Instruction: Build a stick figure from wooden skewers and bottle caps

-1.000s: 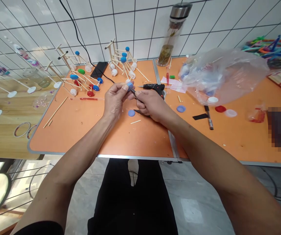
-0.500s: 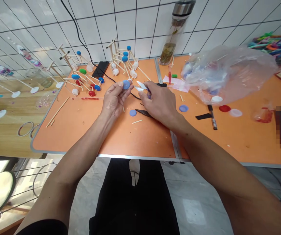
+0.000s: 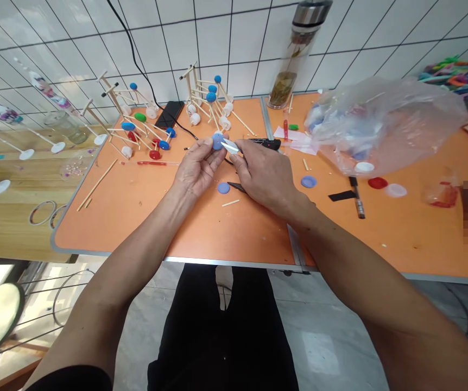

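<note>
My left hand [image 3: 199, 168] pinches a blue plastic bottle cap [image 3: 217, 142] between thumb and fingers. My right hand [image 3: 262, 174] holds a small white pointed tool [image 3: 229, 146], its tip touching or just beside the cap; the fingers hide its grip end. Just beyond my right hand lies a black hot glue gun [image 3: 264, 144]. Below my hands, a second blue cap [image 3: 223, 188] and a dark pointed tool [image 3: 236, 187] rest on the orange table [image 3: 136, 217].
Wooden-stick models with coloured caps [image 3: 136, 130] stand at the back left, beside a black phone [image 3: 169, 114]. A plastic bag of caps [image 3: 380, 125] lies at the right, near a marker [image 3: 356, 198]. A glass bottle [image 3: 291, 65] stands against the tiled wall.
My right hand has come back toward the cap with the white tool, closing the gap seen half a second ago. My left hand has turned the cap slightly, and the view has shifted a little.
</note>
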Available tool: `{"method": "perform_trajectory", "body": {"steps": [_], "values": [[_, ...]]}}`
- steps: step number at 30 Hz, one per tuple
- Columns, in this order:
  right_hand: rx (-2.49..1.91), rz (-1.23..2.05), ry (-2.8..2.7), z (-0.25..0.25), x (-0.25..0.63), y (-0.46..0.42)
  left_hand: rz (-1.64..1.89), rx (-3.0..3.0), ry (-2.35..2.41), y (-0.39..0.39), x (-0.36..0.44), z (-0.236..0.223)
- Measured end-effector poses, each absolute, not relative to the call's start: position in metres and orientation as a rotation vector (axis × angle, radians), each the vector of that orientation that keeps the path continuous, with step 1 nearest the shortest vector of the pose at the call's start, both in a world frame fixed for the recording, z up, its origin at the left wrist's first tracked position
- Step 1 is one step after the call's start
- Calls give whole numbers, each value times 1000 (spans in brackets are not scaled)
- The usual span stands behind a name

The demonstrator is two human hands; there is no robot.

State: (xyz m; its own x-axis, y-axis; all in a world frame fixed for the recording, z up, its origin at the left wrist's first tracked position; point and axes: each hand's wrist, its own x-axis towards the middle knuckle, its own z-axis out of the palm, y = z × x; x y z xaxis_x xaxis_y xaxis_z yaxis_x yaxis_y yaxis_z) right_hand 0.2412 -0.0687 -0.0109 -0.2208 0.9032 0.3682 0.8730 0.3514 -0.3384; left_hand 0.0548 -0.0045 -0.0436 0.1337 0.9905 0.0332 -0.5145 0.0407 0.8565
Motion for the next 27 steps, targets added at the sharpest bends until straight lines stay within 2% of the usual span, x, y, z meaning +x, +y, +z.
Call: {"method": "perform_trajectory", "body": {"steps": [18, 22, 27], "values": [[-1543, 123, -2109, -6, 240, -73, 1341, 979, 714, -13, 61, -42], [-1400, 289, -1994, -9, 243, -67, 1355, 1098, 745, -13, 59, -39], [-1184, 651, -1813, -9, 246, -59, 1333, 1254, 778, -7, 52, -37]]}}
